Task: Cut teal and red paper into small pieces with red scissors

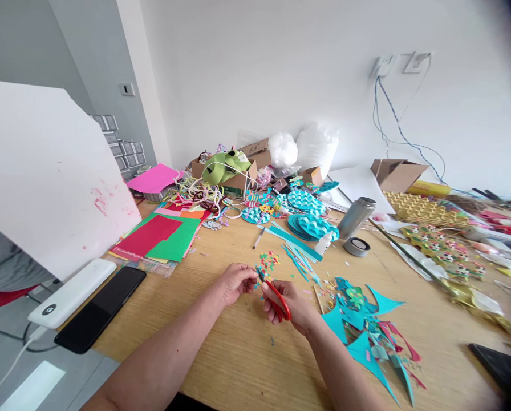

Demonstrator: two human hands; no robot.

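Note:
My right hand (290, 308) is closed around the red handles of a small pair of scissors (274, 293), whose blades point up and left. My left hand (235, 282) pinches a tiny scrap of paper right at the blade tips; the scrap is too small to name its colour. Both hands hover low over the wooden table (247, 354). Just beyond them lies a little heap of tiny coloured paper cut-outs (269, 260).
Teal paper offcuts (366, 331) lie right of my right hand, teal strips (296, 245) and teal paper discs (311, 222) further back. A steel flask (356, 217), its lid (357, 246), stacked coloured paper (163, 237), a phone (101, 308), a power bank (71, 292) and cardboard boxes (234, 177) stand around.

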